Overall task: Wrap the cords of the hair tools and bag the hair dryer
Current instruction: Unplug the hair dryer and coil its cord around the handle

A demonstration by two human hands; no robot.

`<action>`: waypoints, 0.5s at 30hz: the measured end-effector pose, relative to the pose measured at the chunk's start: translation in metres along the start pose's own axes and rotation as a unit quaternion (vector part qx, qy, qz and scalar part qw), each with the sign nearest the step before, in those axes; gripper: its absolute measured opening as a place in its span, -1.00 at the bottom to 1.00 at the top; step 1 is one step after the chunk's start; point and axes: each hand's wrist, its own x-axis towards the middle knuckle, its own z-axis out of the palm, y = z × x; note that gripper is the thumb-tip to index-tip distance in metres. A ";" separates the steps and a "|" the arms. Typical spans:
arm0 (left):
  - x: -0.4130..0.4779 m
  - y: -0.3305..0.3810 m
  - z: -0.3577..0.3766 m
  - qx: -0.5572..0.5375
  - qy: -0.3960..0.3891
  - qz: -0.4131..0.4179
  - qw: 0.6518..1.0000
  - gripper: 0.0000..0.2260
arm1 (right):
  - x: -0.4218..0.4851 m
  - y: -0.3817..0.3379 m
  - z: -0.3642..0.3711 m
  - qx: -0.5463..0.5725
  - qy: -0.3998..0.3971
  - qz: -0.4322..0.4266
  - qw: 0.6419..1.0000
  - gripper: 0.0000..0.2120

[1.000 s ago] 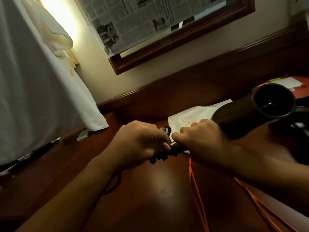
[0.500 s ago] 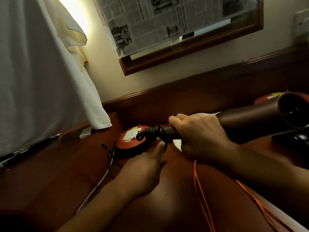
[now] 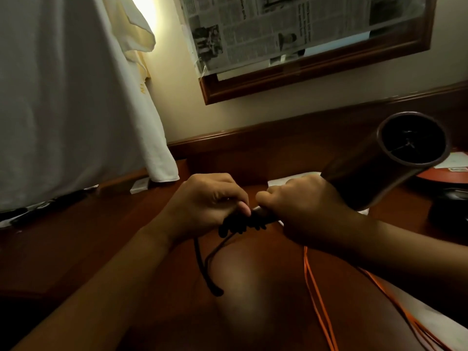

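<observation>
Reddish-brown polished wooden table (image 3: 253, 315) with a raised wooden rail (image 3: 278, 140) along its far edge. Large white cloth (image 3: 76, 97) hanging at the far left corner, its hem reaching the table. Small white card (image 3: 139, 186) just beside that hem. On the cream wall (image 3: 177, 102), a dark wooden frame (image 3: 304, 73) covered with taped black-and-white newspaper (image 3: 278, 29). At the right edge, a round red object (image 3: 445, 177) with a white label (image 3: 453, 160); near it a dark, indistinct object (image 3: 450, 209).
</observation>
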 end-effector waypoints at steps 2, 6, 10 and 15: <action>0.003 -0.002 0.002 -0.036 -0.007 0.010 0.999 -0.97 | -0.001 0.001 -0.001 -0.012 -0.003 -0.006 1.000 -0.81; 0.006 -0.007 0.003 -0.072 -0.008 0.013 0.997 -0.96 | -0.007 0.004 -0.008 0.000 -0.015 0.000 1.000 -0.75; 0.004 -0.015 0.014 -0.133 -0.016 -0.011 0.991 -0.88 | -0.012 0.004 -0.010 -0.019 -0.009 -0.024 0.999 -0.80; -0.008 -0.024 0.040 -0.249 0.007 -0.119 0.961 -0.89 | -0.016 0.003 -0.014 0.008 0.011 -0.034 0.999 -0.75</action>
